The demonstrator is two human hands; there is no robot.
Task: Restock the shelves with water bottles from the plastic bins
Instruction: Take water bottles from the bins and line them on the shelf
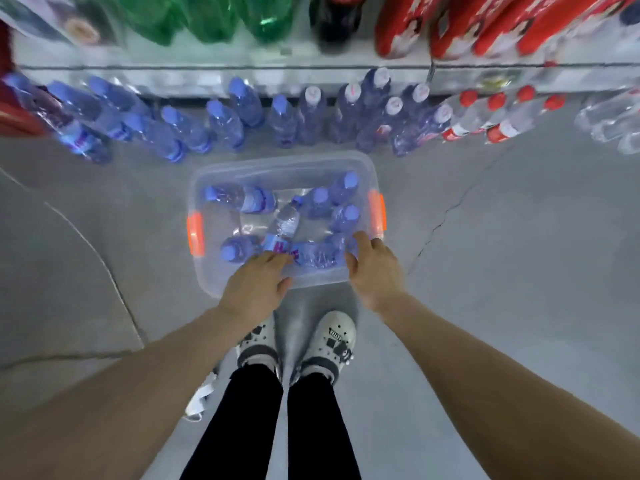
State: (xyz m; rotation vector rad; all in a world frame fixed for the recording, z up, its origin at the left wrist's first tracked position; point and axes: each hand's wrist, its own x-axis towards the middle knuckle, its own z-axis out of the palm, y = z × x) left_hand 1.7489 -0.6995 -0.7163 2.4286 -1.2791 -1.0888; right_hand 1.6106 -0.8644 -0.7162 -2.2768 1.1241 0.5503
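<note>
Bin (pixel 353 161): clear plastic, orange handles on its left and right ends, standing on the floor just ahead of the person's feet.
Bottles in bin (pixel 239 199): blue-capped water bottles; some stand along the right side, others lie flat across the middle and near edge.
Left hand (pixel 254 285): at the bin's near rim, fingers curled down over the edge toward a lying bottle; whether it grips the bottle or only the rim, I cannot tell.
Right hand (pixel 372 268): at the near right corner, fingers bent around the end of a lying bottle (pixel 318 254) beside the right handle (pixel 377 213).
Floor row (pixel 221 123): blue-capped and white-capped water bottles stand in a row beyond the bin, in front of the shelf; red-capped bottles (pixel 498 116) stand to their right.
Shelf (pixel 242 72): pale edge across the top, carrying green bottles (pixel 207 15), a dark bottle and red packs (pixel 485 22).
Floor (pixel 519 254): grey concrete with cracks.
Shoes (pixel 332 337): white clogs, black trousers above.
</note>
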